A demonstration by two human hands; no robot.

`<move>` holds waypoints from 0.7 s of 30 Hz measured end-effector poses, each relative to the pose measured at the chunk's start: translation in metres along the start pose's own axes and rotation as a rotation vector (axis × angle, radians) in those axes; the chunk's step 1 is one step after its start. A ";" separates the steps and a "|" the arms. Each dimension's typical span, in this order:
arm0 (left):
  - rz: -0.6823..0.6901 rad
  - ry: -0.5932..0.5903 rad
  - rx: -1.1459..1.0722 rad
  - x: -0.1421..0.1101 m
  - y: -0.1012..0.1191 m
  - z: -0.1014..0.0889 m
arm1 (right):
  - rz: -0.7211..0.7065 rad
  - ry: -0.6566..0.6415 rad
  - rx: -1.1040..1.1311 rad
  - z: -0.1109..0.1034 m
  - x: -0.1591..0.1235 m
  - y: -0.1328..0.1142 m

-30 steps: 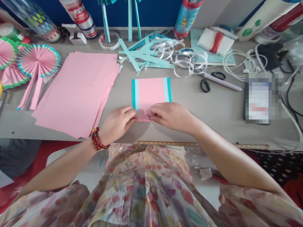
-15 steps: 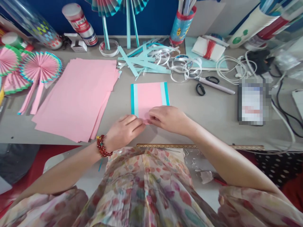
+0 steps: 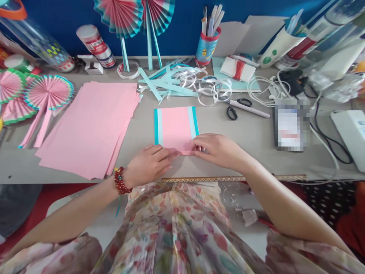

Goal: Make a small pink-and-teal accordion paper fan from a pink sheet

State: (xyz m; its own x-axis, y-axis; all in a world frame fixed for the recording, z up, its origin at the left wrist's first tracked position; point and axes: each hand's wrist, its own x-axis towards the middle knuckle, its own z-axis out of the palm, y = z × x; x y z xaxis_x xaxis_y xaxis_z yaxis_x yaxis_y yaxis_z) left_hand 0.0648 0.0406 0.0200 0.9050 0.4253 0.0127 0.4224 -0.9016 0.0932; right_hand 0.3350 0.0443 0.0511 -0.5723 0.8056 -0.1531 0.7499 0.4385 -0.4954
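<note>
A pink sheet of paper (image 3: pixel 175 125) with teal and pale blue bands down both sides lies flat on the desk in front of me. Its near edge is turned up in a narrow fold. My left hand (image 3: pixel 149 163), with a red bead bracelet on the wrist, pinches the left part of that edge. At the right end of the same edge, the bent fingers of my right hand (image 3: pixel 219 151) close on the fold. The fingers partly cover the near corners.
Left lies a stack of pink paper (image 3: pixel 88 129), beside pleated paper fans (image 3: pixel 48 92). Behind the sheet are blue and white paper strips (image 3: pixel 171 83). Scissors (image 3: pixel 245 107), a phone (image 3: pixel 290 127) and a white cable (image 3: pixel 256 89) lie right. A pen cup (image 3: pixel 207 47) stands behind.
My right hand has slid right along the near edge to the corner, away from my left hand. My left hand stays at the left part of the fold. The camera view has shifted slightly.
</note>
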 end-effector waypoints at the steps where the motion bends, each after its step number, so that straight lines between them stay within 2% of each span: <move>1: 0.003 -0.002 -0.006 0.001 0.000 0.000 | 0.017 0.003 0.004 0.000 -0.003 0.002; 13: 0.034 -0.035 -0.039 0.011 -0.006 -0.001 | 0.185 0.019 -0.023 0.006 -0.005 0.009; 21: 0.020 -0.062 -0.049 0.011 -0.006 -0.001 | 0.094 -0.032 0.016 0.003 -0.002 0.017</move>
State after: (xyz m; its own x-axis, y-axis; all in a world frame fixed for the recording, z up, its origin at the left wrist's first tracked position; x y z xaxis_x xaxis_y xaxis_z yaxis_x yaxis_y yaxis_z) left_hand 0.0724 0.0511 0.0210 0.9154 0.4000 -0.0462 0.4023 -0.9043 0.1426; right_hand 0.3484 0.0486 0.0399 -0.5100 0.8296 -0.2271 0.7956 0.3545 -0.4913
